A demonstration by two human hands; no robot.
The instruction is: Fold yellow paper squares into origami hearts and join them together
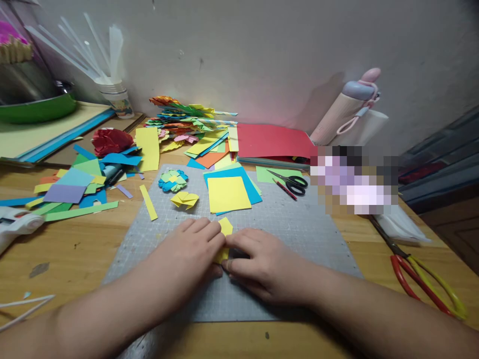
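My left hand (pixel 187 254) and my right hand (pixel 262 264) meet over a small folded piece of yellow paper (pixel 225 227) on the grey cutting mat (pixel 299 229). Both hands press on the paper with fingers curled together; most of it is hidden beneath them. Just beyond lie a folded yellow paper shape (pixel 184 199), a blue and green paper flower (pixel 172 180), and a yellow square on blue sheets (pixel 228 194).
Black-handled scissors (pixel 292 183) and a red pencil lie on the mat's far right. Red-and-yellow-handled scissors (pixel 422 279) sit at the right table edge. Coloured paper scraps (pixel 75 189) cover the left; a red sheet (pixel 273 140), a pink bottle (pixel 348 107) and a cup of straws (pixel 112 94) stand behind.
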